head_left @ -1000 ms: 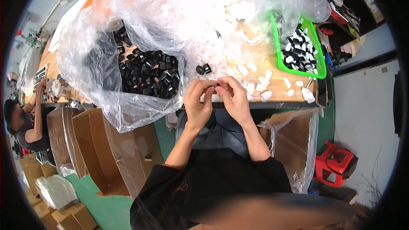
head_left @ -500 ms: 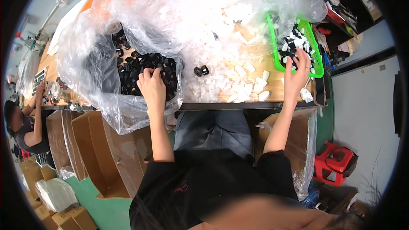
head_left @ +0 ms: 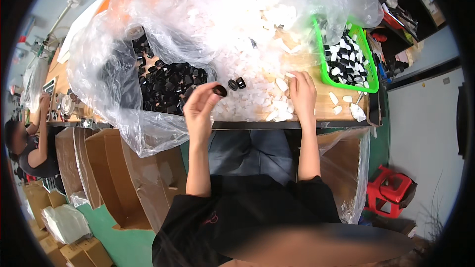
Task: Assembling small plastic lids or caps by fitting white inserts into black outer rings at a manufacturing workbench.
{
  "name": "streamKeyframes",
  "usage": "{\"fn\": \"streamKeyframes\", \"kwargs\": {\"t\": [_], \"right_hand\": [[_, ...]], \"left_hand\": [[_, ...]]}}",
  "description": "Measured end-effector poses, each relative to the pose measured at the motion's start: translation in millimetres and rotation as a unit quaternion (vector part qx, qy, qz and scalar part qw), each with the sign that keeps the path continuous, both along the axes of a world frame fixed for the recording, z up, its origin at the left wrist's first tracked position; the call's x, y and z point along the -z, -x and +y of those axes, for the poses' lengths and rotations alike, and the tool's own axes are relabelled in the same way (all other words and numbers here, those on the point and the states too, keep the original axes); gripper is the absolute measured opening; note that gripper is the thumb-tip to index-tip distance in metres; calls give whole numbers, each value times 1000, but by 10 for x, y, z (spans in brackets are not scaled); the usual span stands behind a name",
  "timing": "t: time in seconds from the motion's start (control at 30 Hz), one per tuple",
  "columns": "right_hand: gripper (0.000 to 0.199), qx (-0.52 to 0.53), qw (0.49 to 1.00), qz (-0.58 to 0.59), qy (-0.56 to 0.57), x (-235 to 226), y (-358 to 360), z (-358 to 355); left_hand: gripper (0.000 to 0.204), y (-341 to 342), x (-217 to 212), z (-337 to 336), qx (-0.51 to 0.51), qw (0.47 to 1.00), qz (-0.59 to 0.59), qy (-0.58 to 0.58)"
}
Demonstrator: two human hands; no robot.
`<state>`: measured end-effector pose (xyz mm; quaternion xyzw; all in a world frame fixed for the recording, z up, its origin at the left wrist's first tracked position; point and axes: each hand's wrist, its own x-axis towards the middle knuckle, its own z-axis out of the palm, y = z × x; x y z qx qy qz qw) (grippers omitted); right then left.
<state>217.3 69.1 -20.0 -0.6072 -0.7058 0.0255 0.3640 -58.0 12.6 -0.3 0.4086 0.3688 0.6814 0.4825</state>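
Note:
A round black cap [head_left: 219, 90] is pinched between the thumb and fingers of my left hand [head_left: 199, 111], just above the near right side of a clear plastic bag [head_left: 114, 111]. Loose black caps [head_left: 168, 86] fill the bag's opening. To the right, my right hand [head_left: 304, 96] is low over the table with its fingers bent together. Whatever its fingertips grip is too small to make out. Beside them lies a white oval piece [head_left: 281, 85]. Two more black caps [head_left: 237, 84] rest between my hands.
Black and white pieces fill a green basket [head_left: 374, 87] at the right. Small translucent pieces [head_left: 242, 106] heap across the middle of the wooden table [head_left: 321, 104]. Open cardboard boxes [head_left: 116, 178] stand below its edge. A red stool [head_left: 391, 188] is at right; another person [head_left: 37, 153] sits far left.
My left hand has lifted out of the black caps and moved right with one cap. My right hand has left the green basket and moved left to the white pieces.

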Motion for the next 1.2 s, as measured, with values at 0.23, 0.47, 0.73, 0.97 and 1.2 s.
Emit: {"fn": "streamKeyframes", "kwargs": {"t": [0.23, 0.47, 0.73, 0.97, 1.2], "right_hand": [[25, -177, 942, 284, 10, -646, 669, -637], [27, -202, 958, 205, -1, -797, 740, -723], [30, -217, 957, 190, 40, -846, 723, -708], [43, -181, 945, 271, 17, -668, 882, -791], [35, -152, 935, 322, 8, -625, 901, -811]], "left_hand": [[22, -325, 17, -73, 105, 989, -104, -6], [21, -367, -49, -86, 112, 993, -30, -25], [23, -328, -143, -145, 91, 989, 104, -47], [23, -504, -206, -183, 27, 992, 118, -44], [21, -500, -25, -118, 28, 999, 13, -42]]}}
